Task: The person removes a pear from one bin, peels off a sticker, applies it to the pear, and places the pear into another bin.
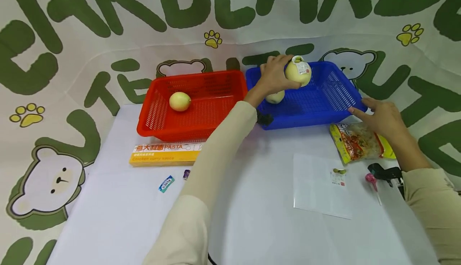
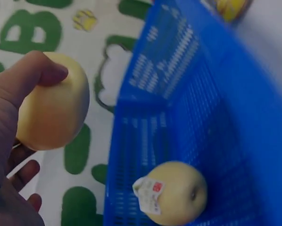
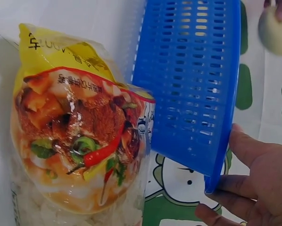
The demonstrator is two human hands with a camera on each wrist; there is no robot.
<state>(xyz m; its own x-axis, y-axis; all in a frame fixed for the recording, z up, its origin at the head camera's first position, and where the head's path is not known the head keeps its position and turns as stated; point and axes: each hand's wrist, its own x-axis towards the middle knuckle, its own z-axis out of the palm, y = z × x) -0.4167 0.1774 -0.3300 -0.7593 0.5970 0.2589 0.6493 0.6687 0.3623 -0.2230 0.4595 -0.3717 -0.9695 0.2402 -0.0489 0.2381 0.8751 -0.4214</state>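
My left hand grips a pale yellow pear with a white label, held above the blue basket. In the left wrist view the same pear sits in my fingers beside the blue basket. A second yellow pear with a tag lies inside that basket, seen clearly as the pear in the left wrist view. My right hand touches the near right corner of the blue basket with straight fingers. A third pear lies in the red basket.
A snack bag lies right of the blue basket, filling the right wrist view as the bag. A yellow pasta box, small wrappers, a clear sheet and a pink lollipop lie on the white table.
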